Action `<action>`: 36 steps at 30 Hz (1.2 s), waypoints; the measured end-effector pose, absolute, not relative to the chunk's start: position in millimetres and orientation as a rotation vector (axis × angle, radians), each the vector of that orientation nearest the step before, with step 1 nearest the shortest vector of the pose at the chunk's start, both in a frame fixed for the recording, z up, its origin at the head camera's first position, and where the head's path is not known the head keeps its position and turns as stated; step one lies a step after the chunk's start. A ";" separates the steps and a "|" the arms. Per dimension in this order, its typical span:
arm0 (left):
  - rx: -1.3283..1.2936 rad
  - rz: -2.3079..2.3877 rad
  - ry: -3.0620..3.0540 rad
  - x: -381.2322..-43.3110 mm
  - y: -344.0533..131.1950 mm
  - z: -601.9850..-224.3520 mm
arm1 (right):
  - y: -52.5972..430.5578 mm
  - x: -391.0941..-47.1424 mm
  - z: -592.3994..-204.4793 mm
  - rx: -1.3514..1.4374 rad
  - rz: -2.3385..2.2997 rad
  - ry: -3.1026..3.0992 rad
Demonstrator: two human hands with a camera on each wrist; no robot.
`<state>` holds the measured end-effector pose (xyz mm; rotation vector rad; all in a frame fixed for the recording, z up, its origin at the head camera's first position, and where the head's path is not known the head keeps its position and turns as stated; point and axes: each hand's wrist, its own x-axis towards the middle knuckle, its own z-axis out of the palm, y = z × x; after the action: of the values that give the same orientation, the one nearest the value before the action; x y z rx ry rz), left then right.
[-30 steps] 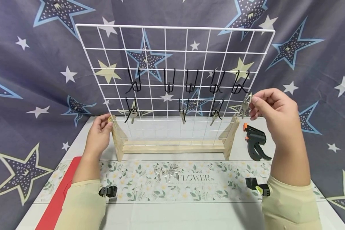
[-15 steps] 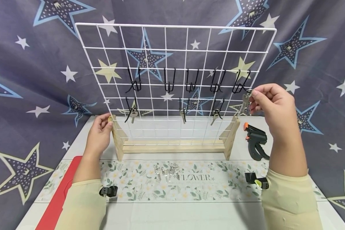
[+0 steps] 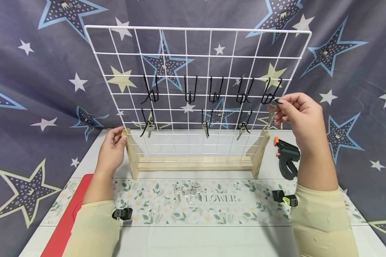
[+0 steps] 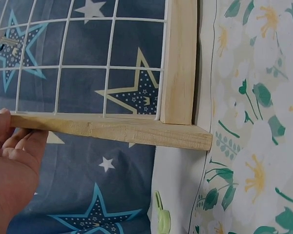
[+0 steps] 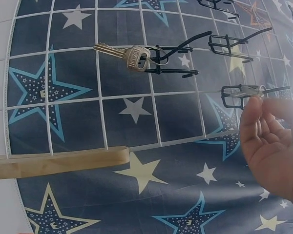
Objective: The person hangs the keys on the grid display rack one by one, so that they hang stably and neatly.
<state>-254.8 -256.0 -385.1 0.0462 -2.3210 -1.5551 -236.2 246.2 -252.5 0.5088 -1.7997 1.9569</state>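
Note:
A white wire grid [image 3: 196, 29] stands upright on a wooden stand [image 3: 194, 166]. My left hand [image 3: 112, 149] grips the stand's left wooden side piece [image 4: 112, 131] near its top, thumb and fingers on either side. At the grid's right edge my right hand [image 3: 303, 116] pinches a key ring carrying a silver key [image 3: 271, 109], at the rightmost upper black hook [image 3: 268, 97]. In the right wrist view the held key [image 5: 241, 92] lies along that hook; whether the ring is over its tip I cannot tell. Single keys [image 5: 134, 57] hang from three lower hooks.
Several loose keys [image 3: 186, 194] lie on the flowered cloth strip [image 3: 225, 214] in front of the stand. A black pistol-shaped tool [image 3: 287, 157] with orange tips lies right of it. A red flat object [image 3: 67, 217] lies under the left forearm. A star-patterned curtain [image 3: 35, 92] hangs behind.
My right hand has moved a little left and up, bringing the key from beside the grid's edge to the rightmost upper hook. The left hand keeps its grip.

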 end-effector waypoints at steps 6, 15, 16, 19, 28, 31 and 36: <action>0.050 -1.561 -2.321 -253.5 -254.9 -383.8 | 246.0 -242.6 -253.3 0.503 1.939 -1.817; 0.056 -1.546 -2.329 -253.9 -254.0 -384.6 | 243.3 -251.2 -252.3 0.444 1.928 -1.848; 0.056 -1.547 -2.329 -254.2 -254.1 -384.9 | 242.8 -252.1 -252.1 0.435 1.925 -1.851; 0.056 -1.546 -2.330 -254.9 -254.3 -385.3 | 241.7 -254.2 -251.9 0.412 1.932 -1.850; 0.060 -1.546 -2.325 -254.7 -254.3 -385.2 | 241.3 -258.4 -255.8 0.354 1.879 -1.872; 0.059 -1.545 -2.329 -254.2 -254.1 -385.1 | 241.4 -255.3 -257.7 0.327 1.850 -1.883; 0.055 -1.552 -2.319 -253.5 -254.4 -384.5 | 240.3 -244.6 -260.1 0.297 1.795 -1.924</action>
<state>-253.5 -254.4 -384.5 0.0546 -2.3194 -1.5521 -244.6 240.3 -260.1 0.2966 -1.9245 1.7945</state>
